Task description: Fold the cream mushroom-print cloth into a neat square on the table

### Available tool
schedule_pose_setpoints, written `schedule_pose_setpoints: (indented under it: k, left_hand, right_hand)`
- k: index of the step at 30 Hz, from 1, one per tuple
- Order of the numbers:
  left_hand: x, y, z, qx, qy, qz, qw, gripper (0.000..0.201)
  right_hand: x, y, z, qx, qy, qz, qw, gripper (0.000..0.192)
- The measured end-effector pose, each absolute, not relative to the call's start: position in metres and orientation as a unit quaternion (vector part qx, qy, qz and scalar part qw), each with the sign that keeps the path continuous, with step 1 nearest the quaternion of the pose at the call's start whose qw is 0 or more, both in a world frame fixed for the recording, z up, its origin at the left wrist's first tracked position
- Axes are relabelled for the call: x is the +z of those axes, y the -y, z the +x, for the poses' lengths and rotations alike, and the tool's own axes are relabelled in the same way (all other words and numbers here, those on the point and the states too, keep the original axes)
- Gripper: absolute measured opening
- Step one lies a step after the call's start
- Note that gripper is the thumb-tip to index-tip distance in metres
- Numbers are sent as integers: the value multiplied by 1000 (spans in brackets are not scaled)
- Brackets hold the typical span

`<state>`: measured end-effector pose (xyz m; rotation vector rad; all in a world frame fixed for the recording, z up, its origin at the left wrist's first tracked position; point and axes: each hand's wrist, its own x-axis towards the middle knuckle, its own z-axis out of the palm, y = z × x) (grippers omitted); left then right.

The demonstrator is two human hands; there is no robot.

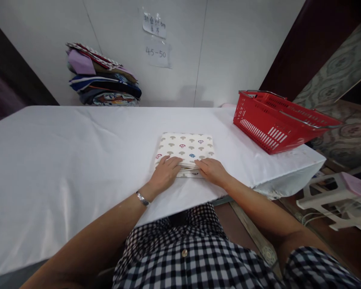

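A folded cream cloth (186, 148) printed with small mushrooms lies on the white-covered table (63, 160), near its front edge. My left hand (165, 173) rests flat on the cloth's near left corner, fingers pointing inward. My right hand (212, 170) presses on the near right part of the cloth, its fingers lying over the folded edge. Both hands touch the cloth from the near side and almost meet in the middle. A silver bracelet (142, 198) sits on my left wrist.
A red plastic basket (276, 120) stands at the table's right end. A stack of folded coloured fabrics (102, 78) sits at the back against the white wall. A white plastic stool (333, 196) stands on the floor to the right.
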<state>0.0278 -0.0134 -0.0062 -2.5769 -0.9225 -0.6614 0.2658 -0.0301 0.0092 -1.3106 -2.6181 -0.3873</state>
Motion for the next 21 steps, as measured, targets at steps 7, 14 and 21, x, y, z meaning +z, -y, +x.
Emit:
schedule_pose_setpoints:
  k: [7, 14, 21]
  left_hand:
    - [-9, 13, 25, -220, 320, -910, 146, 26]
    - [-12, 11, 28, -248, 337, -899, 132, 21]
    - [-10, 15, 25, -242, 336, -904, 107, 29]
  right_hand:
    - [10, 33, 265, -101, 892, -434, 76, 29]
    - [11, 33, 263, -100, 896, -428, 68, 34]
    - [11, 34, 257, -127, 889, -436, 63, 34]
